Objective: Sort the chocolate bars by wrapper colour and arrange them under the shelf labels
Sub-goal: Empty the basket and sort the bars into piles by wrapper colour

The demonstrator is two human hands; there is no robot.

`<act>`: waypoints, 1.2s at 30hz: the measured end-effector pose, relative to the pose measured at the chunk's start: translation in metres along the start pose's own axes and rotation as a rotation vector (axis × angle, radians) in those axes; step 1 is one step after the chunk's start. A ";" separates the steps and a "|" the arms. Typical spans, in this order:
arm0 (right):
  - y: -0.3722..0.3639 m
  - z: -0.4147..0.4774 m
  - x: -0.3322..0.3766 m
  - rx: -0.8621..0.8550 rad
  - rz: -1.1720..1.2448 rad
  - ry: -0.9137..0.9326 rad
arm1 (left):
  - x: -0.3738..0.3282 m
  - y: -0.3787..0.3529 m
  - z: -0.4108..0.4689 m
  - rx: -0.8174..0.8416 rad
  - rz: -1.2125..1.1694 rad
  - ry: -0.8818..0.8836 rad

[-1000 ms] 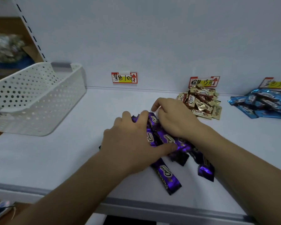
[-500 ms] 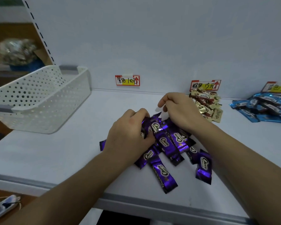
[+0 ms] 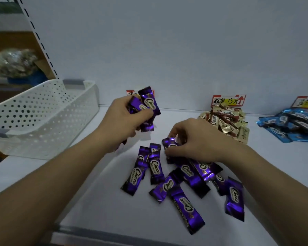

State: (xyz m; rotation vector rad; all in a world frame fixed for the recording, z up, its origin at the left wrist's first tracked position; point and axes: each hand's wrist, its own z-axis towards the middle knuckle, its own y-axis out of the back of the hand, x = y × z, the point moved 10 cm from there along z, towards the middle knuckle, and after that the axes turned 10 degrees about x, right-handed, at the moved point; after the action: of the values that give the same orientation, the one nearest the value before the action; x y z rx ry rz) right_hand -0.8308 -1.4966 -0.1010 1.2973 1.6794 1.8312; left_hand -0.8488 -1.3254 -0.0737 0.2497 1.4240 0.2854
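Our left hand [image 3: 121,121] grips a bunch of purple bars [image 3: 148,103], raised at eleven o'clock toward the purple label [image 3: 131,92], likely to set them beneath it. Our right hand [image 3: 197,141] pinches another bar [image 3: 169,142] from the loose purple pile [image 3: 185,174] on the shelf [image 3: 78,183] at six o'clock, gathering more.

Purple bars [image 3: 155,167] lie scattered on the shelf [image 3: 105,210]; a purple bunch [image 3: 148,103] stands in the left hand [image 3: 121,121]. Gold bars [image 3: 224,121] and blue bars [image 3: 292,125] sit heaped under labels [image 3: 228,101].
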 end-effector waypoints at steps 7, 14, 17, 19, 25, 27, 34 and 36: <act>0.005 0.000 -0.001 -0.126 0.156 -0.005 | 0.042 0.010 0.009 0.039 -0.558 0.218; 0.031 0.007 0.006 -0.183 0.550 0.064 | 0.059 0.018 0.007 0.066 -0.914 0.251; 0.033 0.056 0.012 -0.110 0.356 0.019 | 0.069 0.031 0.009 -0.053 -0.957 0.272; 0.022 0.091 0.019 -0.049 0.216 0.034 | 0.076 0.038 0.010 -0.114 -0.970 0.281; 0.030 0.107 0.009 -0.185 0.054 0.071 | 0.095 0.046 0.020 -0.145 -0.948 0.308; 0.036 0.097 0.004 -0.203 0.047 0.095 | 0.098 0.048 0.023 -0.153 -0.931 0.308; 0.006 0.122 0.031 -0.130 -0.133 0.188 | 0.105 0.054 0.029 -0.172 -0.945 0.304; 0.005 0.136 0.043 -0.172 -0.161 0.214 | 0.106 0.057 0.030 -0.189 -0.950 0.300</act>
State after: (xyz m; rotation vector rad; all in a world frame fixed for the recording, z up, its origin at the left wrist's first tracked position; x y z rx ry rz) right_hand -0.7451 -1.3825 -0.0950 0.8968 1.6337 2.0234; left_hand -0.8088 -1.2360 -0.1499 -0.6467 1.6398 -0.3401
